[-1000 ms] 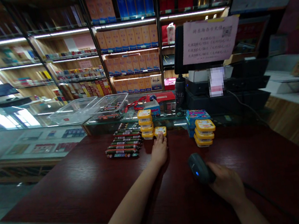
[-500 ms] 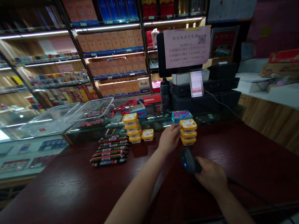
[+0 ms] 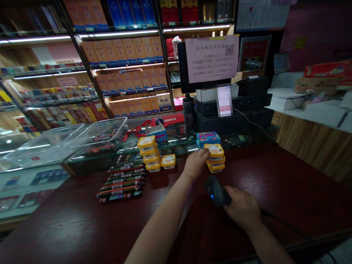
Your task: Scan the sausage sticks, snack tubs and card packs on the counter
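Note:
My left hand (image 3: 197, 164) reaches across the counter, its fingers closed on the left side of the top yellow-lidded tub (image 3: 214, 150). That tub rests on a short stack of like tubs (image 3: 217, 167). Closer to me, my right hand (image 3: 243, 208) grips a black barcode scanner (image 3: 215, 191), which shows a blue light; its cable trails off to the lower right. Left of my left hand stand a taller stack of yellow tubs (image 3: 151, 160) and a single tub (image 3: 168, 161). Beside them lies a row of dark wrapped sticks (image 3: 122, 184).
Behind the right-hand stack sits a colourful blue box (image 3: 208, 138). A monitor with a pink paper sign (image 3: 213, 58), a black bottle (image 3: 189, 113) and clear plastic bins (image 3: 101, 131) stand along the back. The dark red counter (image 3: 77, 244) runs up to a glass case.
The view has turned slightly, so everything sits further left. My left fingers have come further over the top tub, which has shifted a little left on its stack. The scanner stays in my right hand.

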The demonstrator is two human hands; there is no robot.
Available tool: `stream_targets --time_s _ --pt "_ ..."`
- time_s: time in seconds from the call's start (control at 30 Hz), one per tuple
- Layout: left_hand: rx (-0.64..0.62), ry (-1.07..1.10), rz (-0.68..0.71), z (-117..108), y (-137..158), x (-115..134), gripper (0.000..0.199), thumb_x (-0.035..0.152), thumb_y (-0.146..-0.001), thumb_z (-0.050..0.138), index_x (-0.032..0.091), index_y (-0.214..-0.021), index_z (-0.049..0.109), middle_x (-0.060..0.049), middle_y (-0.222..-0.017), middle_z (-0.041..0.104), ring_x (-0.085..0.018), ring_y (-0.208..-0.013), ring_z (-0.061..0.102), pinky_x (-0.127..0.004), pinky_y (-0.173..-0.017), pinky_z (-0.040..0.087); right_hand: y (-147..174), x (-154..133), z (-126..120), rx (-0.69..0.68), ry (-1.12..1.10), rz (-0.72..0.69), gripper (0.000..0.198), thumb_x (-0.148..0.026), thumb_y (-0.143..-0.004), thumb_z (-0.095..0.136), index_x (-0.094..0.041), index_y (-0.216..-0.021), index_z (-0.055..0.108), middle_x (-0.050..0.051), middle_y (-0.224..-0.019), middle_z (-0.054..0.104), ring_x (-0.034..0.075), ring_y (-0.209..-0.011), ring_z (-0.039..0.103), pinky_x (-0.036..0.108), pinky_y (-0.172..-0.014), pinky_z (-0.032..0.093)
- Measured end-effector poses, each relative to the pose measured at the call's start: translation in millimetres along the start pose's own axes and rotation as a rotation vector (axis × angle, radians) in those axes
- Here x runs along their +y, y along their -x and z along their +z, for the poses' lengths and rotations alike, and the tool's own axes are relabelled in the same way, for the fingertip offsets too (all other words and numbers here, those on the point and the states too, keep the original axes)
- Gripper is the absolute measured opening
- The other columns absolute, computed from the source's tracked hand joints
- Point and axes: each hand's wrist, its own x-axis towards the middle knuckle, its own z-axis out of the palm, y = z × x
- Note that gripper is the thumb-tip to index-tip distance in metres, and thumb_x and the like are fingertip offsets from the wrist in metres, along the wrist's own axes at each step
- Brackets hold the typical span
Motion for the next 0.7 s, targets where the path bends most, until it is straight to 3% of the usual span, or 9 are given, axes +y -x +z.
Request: stream_targets --time_s 0.23,0.43,0.53,0.7 --pt "0.158 -0.010 -0.200 -19.5 72.8 -18.7 0.022 0.023 -0.090 0.047 0.022 -0.108 0.060 -0.005 -0.113 0.065 -0.017 -0.100 0.062 -0.027 -0.084 0.050 1.7 -0.4 -0.2 -0.017 -0.028 -0.025 0.020 -0.021 -0.077 0.054 -0.022 -0.096 0.061 0.003 -0.088 0.071 0.018 -0.079 0.065 0.027 -0.065 0.039" --pt "0.235 0.062 -0.471 -17.2 134.1 -31.5 0.017 0.019 -0.088 0.046 0.020 -0.099 0.059 -0.005 -0.105 0.065 -0.015 -0.091 0.063 -0.025 -0.079 0.049 2.7 -9.0 -2.8 -0.042 -0.069 -0.088 0.026 -0.019 -0.075 0.055 -0.021 -0.100 0.063 0.005 -0.095 0.071 0.020 -0.083 0.066 0.028 -0.069 0.043" --pt "0.229 0.049 -0.577 -13.2 148.1 -33.5 0.014 0.019 -0.088 0.047 0.020 -0.095 0.058 -0.004 -0.100 0.065 -0.015 -0.086 0.063 -0.024 -0.073 0.048 1.3 -14.1 -3.7 -0.062 -0.160 -0.094 0.030 -0.021 -0.071 0.059 -0.024 -0.101 0.064 0.003 -0.090 0.073 0.021 -0.080 0.067 0.028 -0.067 0.044" --pt "0.221 -0.004 -0.683 -8.5 151.8 -34.8 0.009 0.025 -0.085 0.053 0.020 -0.090 0.058 -0.003 -0.095 0.063 -0.016 -0.081 0.062 -0.025 -0.067 0.045 -1.5 -22.1 -6.4 -0.093 -0.519 -0.120 0.027 -0.030 -0.070 0.065 -0.025 -0.097 0.067 0.003 -0.086 0.073 0.020 -0.077 0.068 0.027 -0.065 0.048"
